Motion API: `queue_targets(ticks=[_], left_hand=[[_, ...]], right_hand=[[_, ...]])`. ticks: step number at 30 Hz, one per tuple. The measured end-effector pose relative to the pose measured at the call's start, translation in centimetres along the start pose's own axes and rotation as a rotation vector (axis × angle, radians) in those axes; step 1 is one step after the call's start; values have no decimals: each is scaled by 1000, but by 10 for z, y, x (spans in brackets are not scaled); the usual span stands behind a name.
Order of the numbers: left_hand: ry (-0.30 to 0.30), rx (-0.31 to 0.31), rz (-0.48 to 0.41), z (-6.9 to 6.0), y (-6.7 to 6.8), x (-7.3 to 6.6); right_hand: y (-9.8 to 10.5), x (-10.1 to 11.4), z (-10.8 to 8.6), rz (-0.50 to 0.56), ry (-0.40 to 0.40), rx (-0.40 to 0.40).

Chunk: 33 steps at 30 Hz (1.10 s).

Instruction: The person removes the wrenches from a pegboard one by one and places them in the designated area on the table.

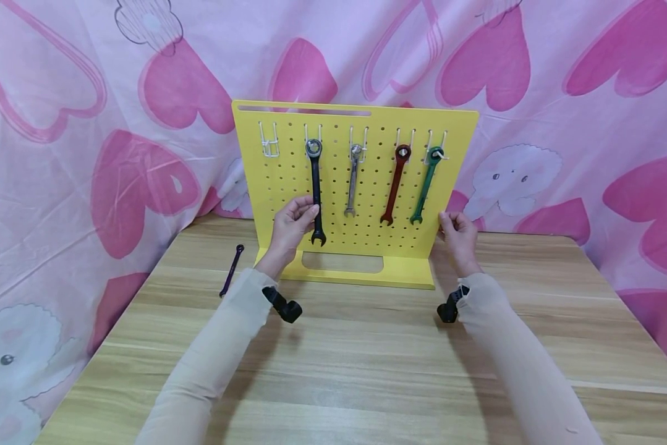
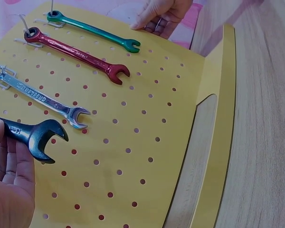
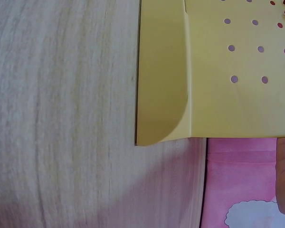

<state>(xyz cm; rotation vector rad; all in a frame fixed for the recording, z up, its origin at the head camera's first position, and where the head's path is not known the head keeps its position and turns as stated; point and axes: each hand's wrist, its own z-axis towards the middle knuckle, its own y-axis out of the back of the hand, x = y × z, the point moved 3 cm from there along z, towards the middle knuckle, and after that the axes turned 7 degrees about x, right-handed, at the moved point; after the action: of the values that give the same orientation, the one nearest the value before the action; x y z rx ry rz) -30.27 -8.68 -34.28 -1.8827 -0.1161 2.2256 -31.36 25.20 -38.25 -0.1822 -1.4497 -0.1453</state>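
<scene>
A yellow pegboard [image 1: 460, 133] stands upright on the table. My left hand [image 1: 291, 228] pinches the handle of a black combination wrench [image 1: 316, 179] between thumb and fingers. The wrench hangs nearly vertical, open jaw down, its ring end at the second white hook from the left. "14mm" shows on this black wrench [image 2: 40, 140] in the left wrist view. At the board's right edge, my right hand [image 1: 460, 241] grips the edge, thumb at the front. Silver [image 1: 352, 182], red [image 1: 394, 188] and green [image 1: 424, 188] wrenches hang from hooks further right.
A dark purple wrench [image 1: 232, 272] lies on the wooden table [image 1: 355, 364] left of the board. Another white wire hook [image 1: 269, 155] is at the board's upper left. Behind the table hangs a pink curtain [image 1: 583, 136] with hearts. The board's base [image 1: 361, 279] extends forward.
</scene>
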Motion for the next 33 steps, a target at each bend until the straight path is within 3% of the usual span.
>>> queue_targets(ticks=[8, 16, 33], left_hand=[[5, 0, 6, -1, 0, -1], [-2, 3, -6, -1, 0, -1], [10, 9, -21, -2, -1, -2]], right_hand=[[1, 1, 0, -37, 5, 5], [0, -2, 2, 25, 17, -4], [0, -3, 2, 10, 35, -16]])
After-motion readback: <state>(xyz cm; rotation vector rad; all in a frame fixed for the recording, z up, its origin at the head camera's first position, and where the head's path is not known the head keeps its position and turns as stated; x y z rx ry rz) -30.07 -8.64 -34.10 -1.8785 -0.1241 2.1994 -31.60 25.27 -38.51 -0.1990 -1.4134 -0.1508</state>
